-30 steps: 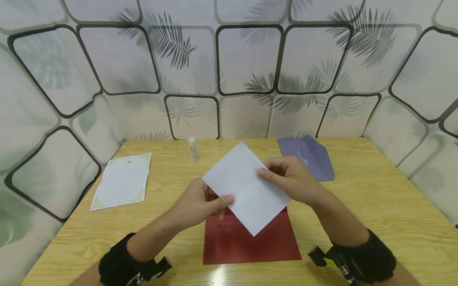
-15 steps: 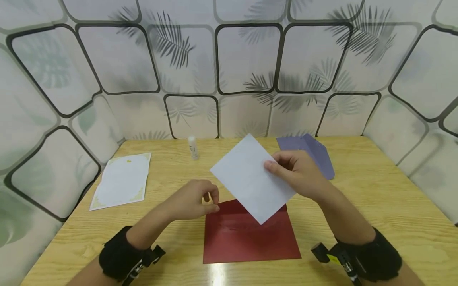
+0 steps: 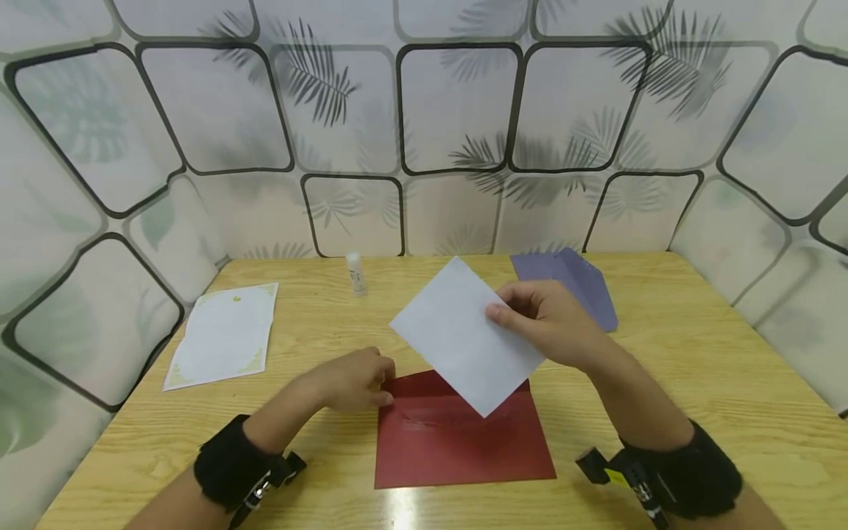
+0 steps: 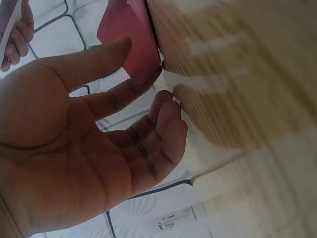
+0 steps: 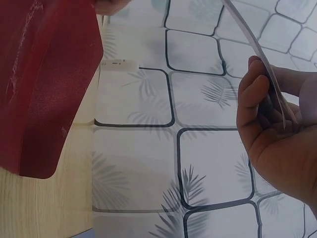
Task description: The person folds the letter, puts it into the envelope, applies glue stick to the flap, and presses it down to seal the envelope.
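In my right hand (image 3: 546,320) a folded white sheet of paper (image 3: 457,331) is pinched between thumb and fingers, tilted corner-down above the red envelope (image 3: 464,449). Two layers of the paper (image 4: 6,29) cannot be made out in the left wrist view, but the right wrist view shows the paper (image 5: 262,57) edge-on with its layers parted. The envelope lies on the table, its flap (image 5: 59,99) spread away from the person. My left hand (image 3: 354,379) is at the envelope's left upper edge; its index fingertip touches the corner, with the thumb apart from it.
A white sheet with gold corner ornaments (image 3: 221,335) lies at the left. Towards the back stands a small white glue stick (image 3: 355,274). The purple envelope (image 3: 583,283) is at the back right, partly behind my right hand. Patterned curtains (image 3: 457,110) enclose the wooden table (image 3: 695,368).
My left hand has let go of the white paper and moved left and down to the envelope's edge. My right hand keeps holding the paper, which has shifted slightly right.
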Tool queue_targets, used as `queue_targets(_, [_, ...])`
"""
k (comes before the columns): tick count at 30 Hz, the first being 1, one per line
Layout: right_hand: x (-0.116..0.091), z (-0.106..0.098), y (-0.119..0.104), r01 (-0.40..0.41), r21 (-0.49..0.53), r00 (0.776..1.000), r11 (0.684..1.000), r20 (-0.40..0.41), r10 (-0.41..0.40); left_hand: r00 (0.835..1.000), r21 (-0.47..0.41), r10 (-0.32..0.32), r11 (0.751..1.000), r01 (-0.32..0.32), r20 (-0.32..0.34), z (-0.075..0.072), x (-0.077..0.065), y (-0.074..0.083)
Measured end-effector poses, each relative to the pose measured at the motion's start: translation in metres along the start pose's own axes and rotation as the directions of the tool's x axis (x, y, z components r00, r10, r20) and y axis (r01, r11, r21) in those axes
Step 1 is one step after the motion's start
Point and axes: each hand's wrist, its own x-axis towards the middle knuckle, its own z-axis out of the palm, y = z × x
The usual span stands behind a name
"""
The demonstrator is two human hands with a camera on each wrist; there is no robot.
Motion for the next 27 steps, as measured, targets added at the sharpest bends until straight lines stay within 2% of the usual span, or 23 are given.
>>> queue_targets(3, [0.000, 0.000, 0.002, 0.012, 0.000, 1.000, 1.000, 0.012, -0.012, 0.998, 0.000, 0.050, 0.999, -0.050, -0.032, 0.001, 0.001, -0.004])
queue_targets(6, [0.000, 0.000, 0.002, 0.014, 0.000, 1.000, 1.000, 0.012, -0.014, 0.994, -0.049, 0.049, 0.997, -0.054, -0.099, 0.000, 0.003, -0.005])
queue_targets(8, [-0.001, -0.001, 0.002, 0.009, 0.001, 1.000, 1.000, 0.002, -0.009, 0.987, -0.145, 0.018, 0.989, -0.041, -0.159, -0.001, 0.003, -0.004])
queue_targets(10, [-0.001, -0.001, 0.001, 0.007, 0.002, 1.000, 1.000, -0.010, -0.007, 0.975, -0.256, -0.013, 0.966, -0.046, -0.222, -0.003, 0.003, -0.002])
queue_targets(13, [-0.001, -0.002, 0.000, 0.009, 0.001, 1.000, 1.000, -0.022, -0.009, 0.956, -0.411, -0.056, 0.909, -0.070, -0.287, -0.006, 0.003, 0.002])
queue_targets(16, [-0.001, -0.002, -0.001, 0.009, 0.002, 1.000, 1.000, -0.022, -0.009, 0.937, -0.518, -0.111, 0.852, -0.081, -0.330, -0.007, 0.004, 0.005])
queue_targets(20, [-0.001, -0.002, -0.001, 0.012, 0.008, 1.000, 1.000, -0.026, -0.012, 0.915, -0.660, -0.172, 0.740, -0.125, -0.366, -0.008, 0.006, 0.007])
queue_targets(21, [-0.001, -0.003, -0.001, 0.013, 0.007, 0.999, 1.000, -0.030, -0.013, 0.910, -0.683, -0.178, 0.716, -0.141, -0.375, -0.008, 0.006, 0.007])
queue_targets(22, [-0.001, -0.003, -0.002, 0.017, 0.006, 0.999, 1.000, -0.033, -0.017, 0.903, -0.690, -0.183, 0.707, -0.153, -0.388, -0.008, 0.006, 0.008])
queue_targets(24, [-0.001, -0.004, -0.002, 0.017, 0.004, 0.999, 1.000, -0.044, -0.017, 0.889, -0.670, -0.183, 0.723, -0.168, -0.420, -0.008, 0.006, 0.008])
queue_targets(27, [-0.001, -0.005, -0.002, 0.014, 0.001, 0.998, 1.000, -0.060, -0.014, 0.852, -0.584, -0.178, 0.793, -0.171, -0.492, -0.008, 0.006, 0.008])
